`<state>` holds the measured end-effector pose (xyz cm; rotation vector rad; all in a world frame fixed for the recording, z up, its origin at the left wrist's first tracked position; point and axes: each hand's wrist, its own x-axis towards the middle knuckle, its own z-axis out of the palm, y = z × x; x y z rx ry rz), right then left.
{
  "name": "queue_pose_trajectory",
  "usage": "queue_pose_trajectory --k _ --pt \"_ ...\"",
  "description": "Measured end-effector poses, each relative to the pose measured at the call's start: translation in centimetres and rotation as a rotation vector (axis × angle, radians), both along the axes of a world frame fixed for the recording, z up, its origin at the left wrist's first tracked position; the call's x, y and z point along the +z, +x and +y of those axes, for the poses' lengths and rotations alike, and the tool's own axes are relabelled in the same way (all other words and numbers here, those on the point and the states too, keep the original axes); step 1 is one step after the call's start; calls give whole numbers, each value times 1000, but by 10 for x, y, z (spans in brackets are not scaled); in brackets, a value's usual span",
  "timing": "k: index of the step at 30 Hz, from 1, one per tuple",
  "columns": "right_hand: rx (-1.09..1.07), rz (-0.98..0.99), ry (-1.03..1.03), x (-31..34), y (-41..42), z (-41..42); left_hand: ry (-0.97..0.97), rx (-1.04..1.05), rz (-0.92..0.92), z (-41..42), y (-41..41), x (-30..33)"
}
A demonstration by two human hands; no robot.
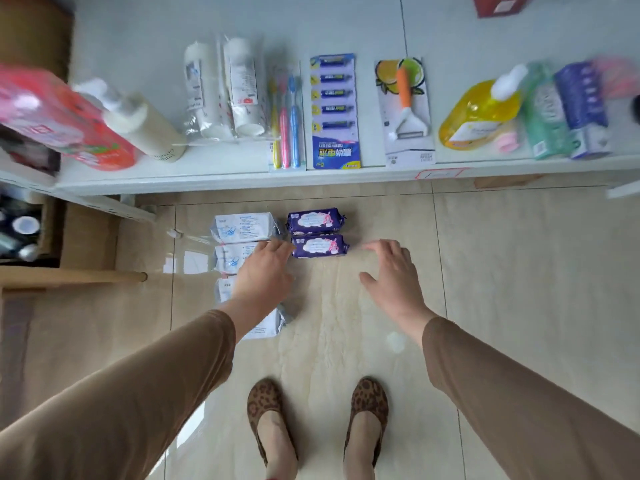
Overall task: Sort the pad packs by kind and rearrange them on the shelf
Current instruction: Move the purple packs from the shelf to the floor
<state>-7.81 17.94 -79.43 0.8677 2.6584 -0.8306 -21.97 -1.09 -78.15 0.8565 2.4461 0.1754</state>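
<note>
Glossy beige floor tiles [502, 271] below a white shelf [242, 181] serve as the sorting ground, where the pad packs lie in two columns by kind. At the centre, two purple packs sit one behind the other and touching, the far purple pack [316, 220] toward 12 o'clock and the near purple pack [320, 245] just below it. Just beside them at 9 o'clock runs a column of pale blue-and-white packs: the top white pack [244, 226], a second white pack [230, 258] and a third white pack [225, 289], with what looks like one more, the lowest white pack [266, 323], largely hidden by the forearm. The left hand [265, 271] hovers over the white column, fingers loosely spread and reaching toward the left edge of the near purple pack, gripping nothing; whether the fingertips touch it cannot be told. The right hand [393, 275] hangs open at 3 o'clock of the purple packs, apart from them and holding nothing. Sorting by kind appears done; what seems left is lifting the packs onto the shelf at 12 o'clock, which carries toothbrushes [285, 112], a battery card [334, 109], a peeler card [405, 109] and a yellow soap bottle [478, 116]. Leopard-print shoes [266, 420] stand at 6 o'clock.
</note>
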Motion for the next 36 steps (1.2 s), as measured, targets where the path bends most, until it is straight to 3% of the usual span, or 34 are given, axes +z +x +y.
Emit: queue_pose_trajectory --k 8,18,24,36 --pt "-69 51 -28 232 32 29 47 11 -36 37 44 222" --pt "-1 317 65 475 33 84 317 74 160 91 60 455" --pt "23 467 97 551 -3 116 458 90 296 115 31 536" --pt "49 509 122 616 -123 195 478 101 370 185 -98 593"
